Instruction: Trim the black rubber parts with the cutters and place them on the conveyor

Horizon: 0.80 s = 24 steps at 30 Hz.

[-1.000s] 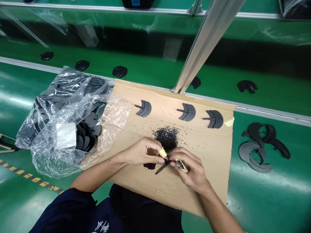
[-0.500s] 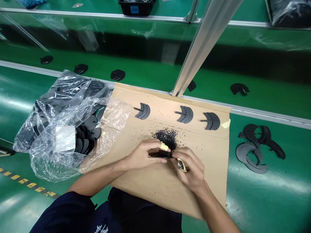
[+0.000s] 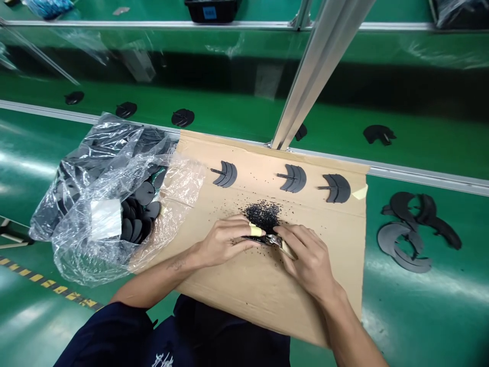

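Cardboard, thin black part in left hand, tool in right hand

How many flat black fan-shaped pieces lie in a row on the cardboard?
3, along the far edge of the brown cardboard sheet: left piece, middle piece, right piece. The left hand and the right hand, gripping a pale-handled tool, may hide another.

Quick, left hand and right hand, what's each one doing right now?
Left hand: closed, pinching a small black part.
Right hand: closed around a small tool.
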{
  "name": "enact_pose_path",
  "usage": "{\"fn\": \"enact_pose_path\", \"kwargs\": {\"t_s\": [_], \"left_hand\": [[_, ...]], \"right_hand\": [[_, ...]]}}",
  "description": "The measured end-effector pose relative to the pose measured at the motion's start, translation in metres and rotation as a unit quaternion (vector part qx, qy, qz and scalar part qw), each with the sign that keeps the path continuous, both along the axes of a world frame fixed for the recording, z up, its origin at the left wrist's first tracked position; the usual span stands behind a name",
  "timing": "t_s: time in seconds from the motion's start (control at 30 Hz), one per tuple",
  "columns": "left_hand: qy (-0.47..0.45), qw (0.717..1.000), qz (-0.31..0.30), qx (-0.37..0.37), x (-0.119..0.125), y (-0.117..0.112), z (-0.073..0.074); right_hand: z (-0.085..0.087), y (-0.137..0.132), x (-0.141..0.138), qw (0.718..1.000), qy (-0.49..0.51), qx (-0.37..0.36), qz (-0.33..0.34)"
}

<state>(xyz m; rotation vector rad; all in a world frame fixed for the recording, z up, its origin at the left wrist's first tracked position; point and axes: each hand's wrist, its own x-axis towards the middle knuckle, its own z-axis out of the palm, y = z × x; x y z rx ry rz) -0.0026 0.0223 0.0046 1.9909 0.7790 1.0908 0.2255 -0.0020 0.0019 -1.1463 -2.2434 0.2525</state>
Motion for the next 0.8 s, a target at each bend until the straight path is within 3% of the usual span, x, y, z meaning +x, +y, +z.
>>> {"fn": "enact_pose_path", "kwargs": {"t_s": [0.37,0.6,0.8], "left_hand": [[0.004,1.0,-0.021,0.005,0.001,0.0,-0.001],[0.066,0.997,-0.03,-0.029,-0.006,0.002,0.007],[0.139,0.988,-0.068,-0.003,-0.005,0.0,0.01]], "right_hand": [[0.002,-0.002,0.005,0.998,-0.053,0.03,0.006],[0.002,-0.002,0.005,0.995,-0.08,0.045,-0.031],[0.005,-0.002,0.001,0.992,-0.119,0.03,-0.04]]}}
